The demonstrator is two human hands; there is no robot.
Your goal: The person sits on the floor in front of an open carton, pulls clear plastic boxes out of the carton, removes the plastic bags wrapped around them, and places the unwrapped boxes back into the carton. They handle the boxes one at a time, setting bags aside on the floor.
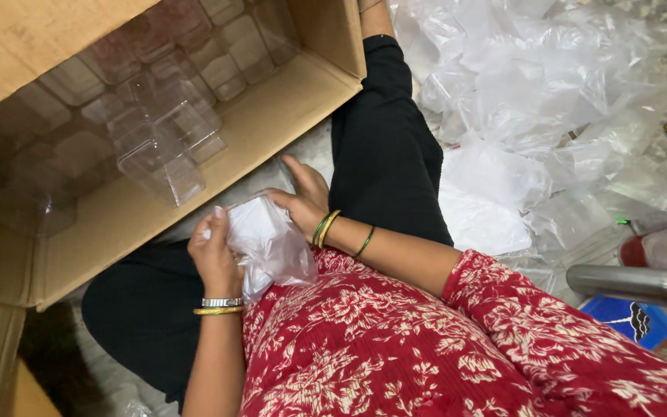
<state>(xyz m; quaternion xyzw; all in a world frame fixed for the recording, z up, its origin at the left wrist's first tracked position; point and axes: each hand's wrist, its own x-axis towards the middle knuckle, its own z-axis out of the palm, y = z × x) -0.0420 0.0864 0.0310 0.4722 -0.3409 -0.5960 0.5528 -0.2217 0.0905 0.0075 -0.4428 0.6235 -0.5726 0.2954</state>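
Item held: one small clear container wrapped in a crinkled transparent plastic bag [268, 243], held over the person's lap, just in front of the red floral garment [395, 340].

Left hand [214, 255]: at the left side of the bag, fingers [208, 230] curled shut around its upper left edge, thumb side up. Wrist carries a silver band and a gold bangle [219, 306].

Right hand [303, 201]: at the upper right of the bag, fingers closed on the film there, palm pressed to the bundle. Wrist carries green and gold bangles [323, 229]. The bag thus lies between the two hands, touching both, most of its bulk hanging below the fingers.

Setting: the person sits cross-legged on the floor in black trousers [384, 154].

Left of the hands: large open brown cardboard box [272, 116] lying on its side, holding rows of clear square plastic containers [167, 139]; several are stacked near the box mouth, the rest ranked deeper inside, where detail is dim.

Right of the knee: loose heap of empty transparent plastic bags [534, 93] on the floor, well apart from the hands.

Lower right edge: cylindrical steel bottle [631, 282] lying flat, a blue packet [627, 318] just below it, a red-tinted item [633, 251] just above, too obscured by film to identify.
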